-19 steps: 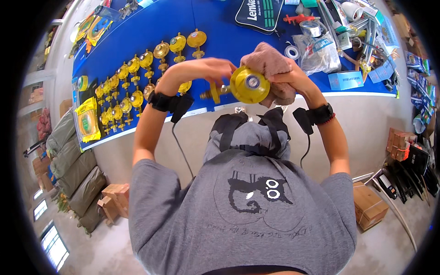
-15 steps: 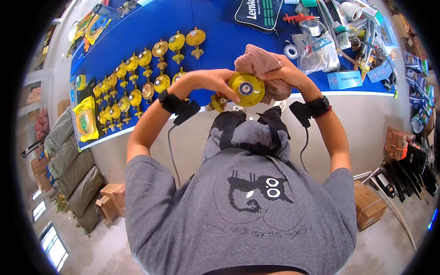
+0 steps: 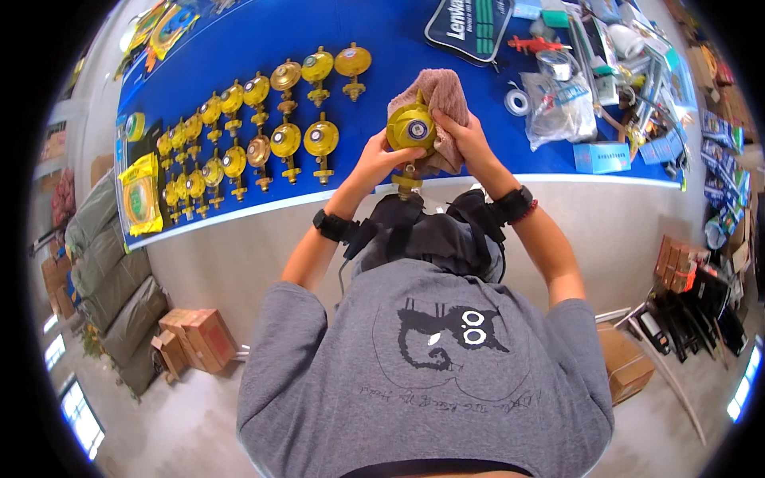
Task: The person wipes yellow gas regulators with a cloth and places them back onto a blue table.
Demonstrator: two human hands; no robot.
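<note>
Near the front edge of the blue table, my left hand (image 3: 378, 162) grips a yellow gas regulator (image 3: 404, 122) with a round disc-shaped body. Its brass fitting (image 3: 407, 183) points down toward me, and a round label faces up. My right hand (image 3: 473, 145) is closed on a pink cloth (image 3: 448, 94), thumb on top, and presses it along the regulator's right and far sides. Part of the regulator's rim is hidden under the cloth. To the left stand two rows of similar regulators (image 3: 321, 139), yellow and bronze, laid out on the table (image 3: 263, 36).
A yellow packet (image 3: 142, 197) and a tape roll (image 3: 135, 126) lie at the table's left end. On the right are a clear plastic bag (image 3: 558, 111), a white tape roll (image 3: 516, 101), a blue box (image 3: 602, 158) and jumbled tools. A dark zip case (image 3: 468, 28) rests at the back.
The regulator has turned, so its fitting swung from the left to point toward me. My left forearm has drawn inward, uncovering regulators in the near row. The cloth now spreads around the far side.
</note>
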